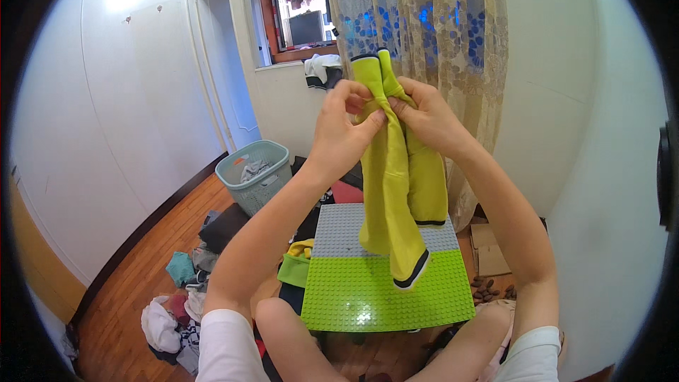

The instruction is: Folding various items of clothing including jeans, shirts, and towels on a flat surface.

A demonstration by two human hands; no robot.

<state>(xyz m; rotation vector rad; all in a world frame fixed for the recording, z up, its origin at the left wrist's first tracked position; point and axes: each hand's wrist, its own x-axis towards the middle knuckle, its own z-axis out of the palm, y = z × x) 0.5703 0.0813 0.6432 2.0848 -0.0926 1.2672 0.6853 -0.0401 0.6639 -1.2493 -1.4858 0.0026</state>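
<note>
Garment [387, 177] in bright yellow-green, its ends edged in dark trim with some white, hangs in the air between the left grip [339, 126] and the right grip [430, 122]. To handle it well here, it seems best to pinch lightly with thumbs and fingertips, work the bunched cloth apart a little at a time, and draw both sides out evenly so that no fold hides inside another. Soft cloth like this probably twists easily, so letting the loose ends fall free over the surface [353, 293] should help the layers separate. A hard tug on one side alone could skew it.

Both grips are closed on the garment, thumbs toward the viewer, just beside each other where the cloth gathers tightest. Two edged ends stick up above the thumbs; two longer parts drop below, the one nearer the viewer reaching lower in view. Most of the cloth therefore lies under the grips, in front of the studded grey and green surface; whether its lowest end touches there, I cannot tell. Some fingers are hidden behind the folds, so their exact hold is unclear.
</note>
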